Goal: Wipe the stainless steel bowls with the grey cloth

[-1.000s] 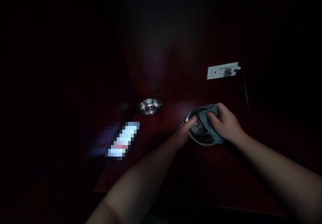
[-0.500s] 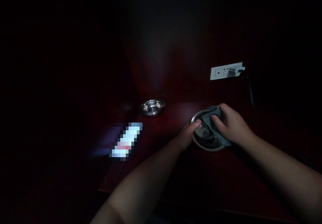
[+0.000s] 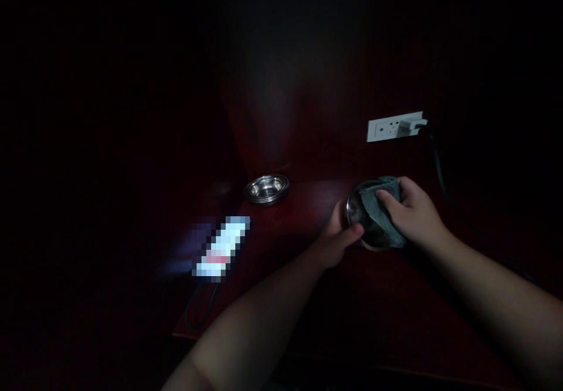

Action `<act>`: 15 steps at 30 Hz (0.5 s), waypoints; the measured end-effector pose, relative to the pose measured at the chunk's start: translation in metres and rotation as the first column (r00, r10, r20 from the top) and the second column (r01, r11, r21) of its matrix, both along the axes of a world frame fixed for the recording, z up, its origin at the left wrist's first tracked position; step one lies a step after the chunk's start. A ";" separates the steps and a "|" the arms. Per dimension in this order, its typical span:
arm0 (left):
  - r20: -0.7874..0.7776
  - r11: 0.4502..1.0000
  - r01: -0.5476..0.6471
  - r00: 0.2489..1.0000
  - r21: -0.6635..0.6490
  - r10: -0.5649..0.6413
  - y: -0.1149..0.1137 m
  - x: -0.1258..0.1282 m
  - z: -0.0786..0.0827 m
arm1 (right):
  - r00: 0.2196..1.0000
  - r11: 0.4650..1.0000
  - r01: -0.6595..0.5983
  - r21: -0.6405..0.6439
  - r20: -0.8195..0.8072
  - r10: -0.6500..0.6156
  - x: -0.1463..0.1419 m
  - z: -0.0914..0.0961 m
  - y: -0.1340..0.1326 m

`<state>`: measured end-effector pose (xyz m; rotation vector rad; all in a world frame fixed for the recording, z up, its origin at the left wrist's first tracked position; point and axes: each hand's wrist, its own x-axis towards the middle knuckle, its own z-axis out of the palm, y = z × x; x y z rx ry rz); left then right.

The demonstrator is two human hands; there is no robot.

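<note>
A shiny metal bowl (image 3: 373, 234) is held tilted between both hands above the dark red table. My left hand (image 3: 338, 237) grips its left side, thumb over the rim and fingers behind it. In my right hand (image 3: 411, 208) is a grey-green cloth (image 3: 382, 215), pinched with the thumb on the inner side and pressed across the bowl's right rim. The cloth covers much of the bowl's right half. The right fingers behind the bowl are mostly hidden.
Several nested metal bowls (image 3: 267, 189) stand at the table's back left. A lit, pixelated phone (image 3: 222, 247) lies nearer, with a thin cable (image 3: 187, 315) by it. On the back wall, a white socket panel (image 3: 393, 126) holds a plug with a black cord (image 3: 437, 156).
The bowl has shifted slightly right and tipped more steeply. My left thumb has slid down along the rim, and the right hand with the cloth has moved a little up and right.
</note>
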<state>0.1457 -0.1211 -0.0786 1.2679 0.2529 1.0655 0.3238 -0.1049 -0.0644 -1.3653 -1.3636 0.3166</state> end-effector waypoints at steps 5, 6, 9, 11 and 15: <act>-0.007 0.995 0.017 1.000 0.100 -0.017 0.000 0.002 -0.001 | 0.995 0.992 -0.096 -0.078 -0.006 0.096 -0.004 -0.004 0.003; -0.017 0.996 0.020 1.000 0.092 -0.019 0.001 0.001 -0.003 | 0.994 0.991 -0.100 -0.090 0.032 0.103 -0.005 -0.005 0.002; -0.032 0.997 0.028 0.999 0.069 -0.026 0.006 0.000 -0.009 | 0.983 0.987 -0.097 -0.130 0.142 0.115 -0.006 -0.006 0.000; -0.040 0.998 0.037 0.999 0.060 -0.035 0.008 -0.001 -0.012 | 0.975 0.982 -0.095 -0.163 0.184 0.125 -0.005 -0.006 0.000; -0.044 0.998 0.039 0.998 0.043 -0.037 0.008 -0.001 -0.011 | 0.961 0.976 -0.083 -0.203 0.242 0.132 -0.005 -0.004 -0.002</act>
